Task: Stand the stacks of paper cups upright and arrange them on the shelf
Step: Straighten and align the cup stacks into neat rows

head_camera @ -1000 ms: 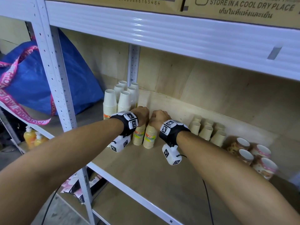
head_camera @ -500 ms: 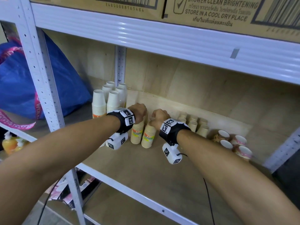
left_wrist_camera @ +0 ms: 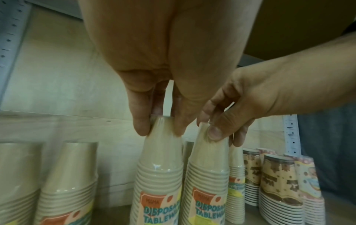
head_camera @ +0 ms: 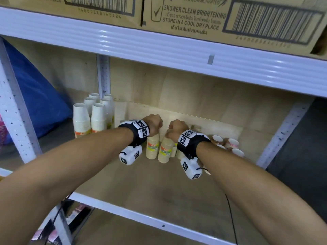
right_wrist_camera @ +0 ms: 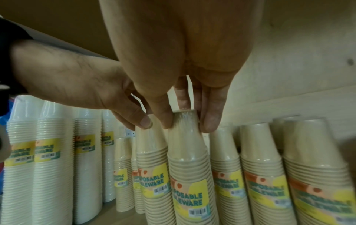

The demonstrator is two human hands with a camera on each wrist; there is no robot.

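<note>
Head view: both forearms reaching into wooden shelf board (head_camera: 141, 188) of white metal rack; left hand (head_camera: 153, 123) clamped from above on top of plastic-wrapped stack of tan paper cups w/ orange-yellow label (head_camera: 152, 147), right hand (head_camera: 176, 127) clamped likewise on matching second tan stack (head_camera: 166, 150) just beside it, both stacks upright, bases on board near back wall. Group of white paper cup stacks (head_camera: 89, 117) upright at left by rear post; brown-and-pink patterned cup stacks (head_camera: 228, 144) at right, partly hidden behind right wrist. Printed cardboard cartons (head_camera: 194, 16) on level above; blue bag (head_camera: 35, 96) off to left. Left wrist view: fingers (left_wrist_camera: 141, 121) and thumb pinching narrow top of left tan stack (left_wrist_camera: 159, 175), curled round it; right hand (left_wrist_camera: 250, 99) gripping neighbouring tan stack (left_wrist_camera: 208, 175) w/ thumb in front; "DISPOSABLE TABLEWARE" partly legible on labels; patterned stacks (left_wrist_camera: 279, 187) upright at right, near the tan ones. Right wrist view: fingertips (right_wrist_camera: 210, 120) closed round top of right tan stack (right_wrist_camera: 188, 175), wrap glinting; left hand (right_wrist_camera: 86, 85) coming in from left, pinching top of its stack (right_wrist_camera: 152, 159), stacks touching; more tan stacks (right_wrist_camera: 260, 167) upright to right, white stacks (right_wrist_camera: 53, 152) to left.
</note>
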